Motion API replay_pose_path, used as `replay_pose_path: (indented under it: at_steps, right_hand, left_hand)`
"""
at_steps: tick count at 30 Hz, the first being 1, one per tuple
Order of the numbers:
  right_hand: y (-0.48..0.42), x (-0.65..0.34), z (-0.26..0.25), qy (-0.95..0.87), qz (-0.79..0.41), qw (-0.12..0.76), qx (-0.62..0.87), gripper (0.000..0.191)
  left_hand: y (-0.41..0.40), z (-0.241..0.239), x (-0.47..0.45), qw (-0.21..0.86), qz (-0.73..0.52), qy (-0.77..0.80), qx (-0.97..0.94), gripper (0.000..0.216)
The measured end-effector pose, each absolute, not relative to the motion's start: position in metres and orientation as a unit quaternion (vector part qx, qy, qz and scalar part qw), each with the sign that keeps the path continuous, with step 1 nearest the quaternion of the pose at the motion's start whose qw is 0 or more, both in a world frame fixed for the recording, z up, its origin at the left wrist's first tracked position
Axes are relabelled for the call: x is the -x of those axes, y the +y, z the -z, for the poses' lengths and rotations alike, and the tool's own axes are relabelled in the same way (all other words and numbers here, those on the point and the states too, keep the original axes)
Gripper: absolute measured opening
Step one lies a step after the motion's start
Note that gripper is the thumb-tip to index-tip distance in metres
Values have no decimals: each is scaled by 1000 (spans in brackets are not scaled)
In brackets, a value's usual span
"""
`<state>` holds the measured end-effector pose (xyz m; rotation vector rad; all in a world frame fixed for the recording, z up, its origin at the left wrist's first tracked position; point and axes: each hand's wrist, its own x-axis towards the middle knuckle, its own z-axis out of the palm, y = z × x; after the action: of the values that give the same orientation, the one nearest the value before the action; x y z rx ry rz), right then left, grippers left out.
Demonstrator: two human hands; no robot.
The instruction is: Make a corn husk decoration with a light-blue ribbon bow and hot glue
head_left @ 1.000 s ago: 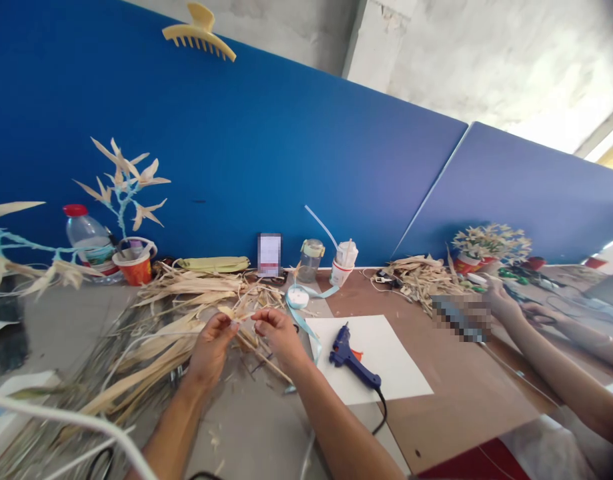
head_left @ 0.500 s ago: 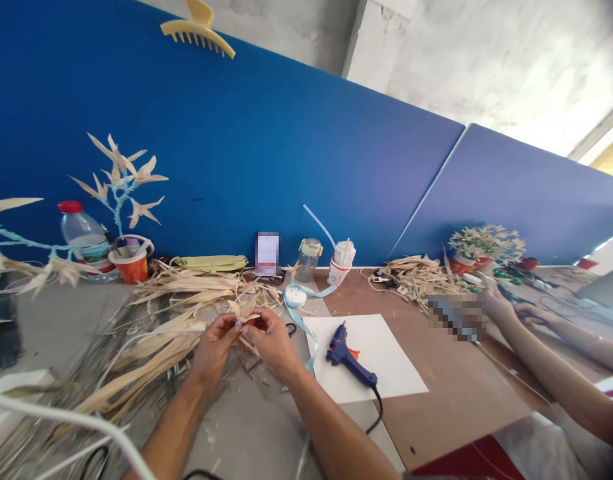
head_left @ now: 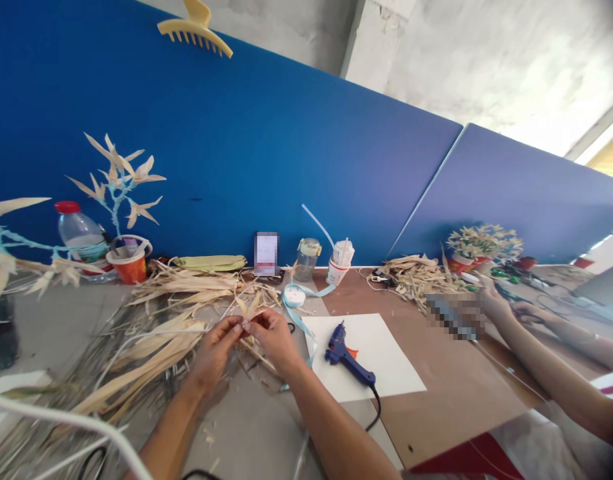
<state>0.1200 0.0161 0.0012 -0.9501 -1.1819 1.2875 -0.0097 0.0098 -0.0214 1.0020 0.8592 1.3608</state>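
Between my fingertips, over the grey part of the table, is a small corn husk flower [head_left: 248,309] with pale pointed petals standing up. My left hand [head_left: 220,340] pinches its base from the left, and my right hand [head_left: 272,337] pinches it from the right; the base itself is hidden by the fingers. Dried corn husks [head_left: 161,340] lie under and to the left of my left hand. To the right of my right forearm, a blue glue gun [head_left: 349,357] lies on a white sheet [head_left: 396,363]. Light blue ribbon [head_left: 299,320] trails beside my right hand from a white roll [head_left: 293,296].
A phone [head_left: 267,253], a glass jar [head_left: 307,259] and a cup [head_left: 339,272] stand along the blue partition [head_left: 286,153]. At left are husk-flower branches [head_left: 119,193], a red cup [head_left: 129,267] and a bottle [head_left: 79,230]. A white cable [head_left: 86,423] arches low left. Another person's arms [head_left: 531,353] reach in at right.
My fingers have shifted slightly around the flower's base, and its petals now point more upward instead of leaning sideways. The view has moved very slightly; the glue gun stays put.
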Motion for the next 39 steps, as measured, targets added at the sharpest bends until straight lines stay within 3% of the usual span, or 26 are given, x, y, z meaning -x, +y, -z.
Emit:
replay_pose_path:
  at_steps: [5,10,19,26,30,39]
  right_hand:
    - [15,-121,-1,-505,-532,541,411,4]
    - [16,-121,-6,-437,-565,577,396,25]
    - [27,-165,-28,-414,-462,644,447,18]
    - [32,-169,-28,-429,-407,642,487,27]
    - [32,-174,-30,-509,-363,563,541,14]
    - [22,-175,-31,-651,-198,405,611,12]
  left_hand:
    - [12,21,8,587,-570,390,-421,32]
    - [7,8,7,626,-606,356,-338,31]
    - [13,10,15,657,-623,294,-306,24]
    - [16,8,17,635,-650,295,-295,24]
    - [17,9,17,613,-661,313,-300,27]
    - [16,5,15,587,-680,332,-288,31]
